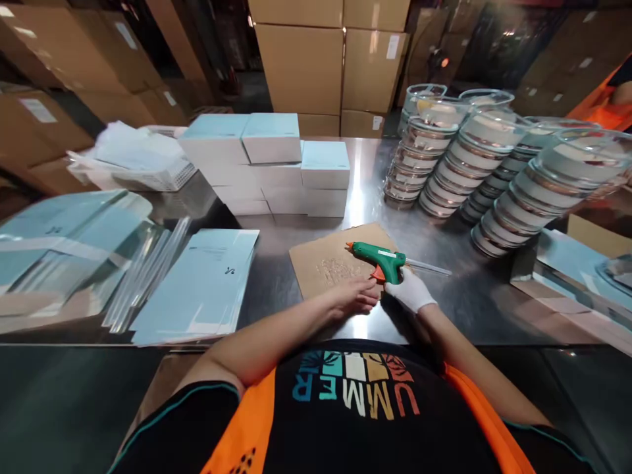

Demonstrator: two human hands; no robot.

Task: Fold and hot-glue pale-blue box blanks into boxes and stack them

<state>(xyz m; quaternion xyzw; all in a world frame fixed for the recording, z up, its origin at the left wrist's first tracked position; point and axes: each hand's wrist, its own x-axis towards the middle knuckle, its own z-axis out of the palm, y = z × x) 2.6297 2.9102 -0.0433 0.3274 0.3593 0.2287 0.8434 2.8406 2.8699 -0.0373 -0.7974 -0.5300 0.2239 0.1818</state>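
Note:
A green hot glue gun with an orange tip and trigger is over a piece of cardboard, its nozzle pointing left. From its back end sticks a long clear glue stick. My right hand, in a white glove, closes on the bottom of the gun's handle. Beside the trigger is my bare left hand, low over the cardboard's near edge, fingers stretched loosely toward the gun and holding nothing. Dried clear glue strings cover part of the cardboard.
Light-blue flat sheets and clear strips lie at left. White boxes with blue tops stand behind. Stacks of round clear containers rise at right, near an open carton. A white basket sits back left.

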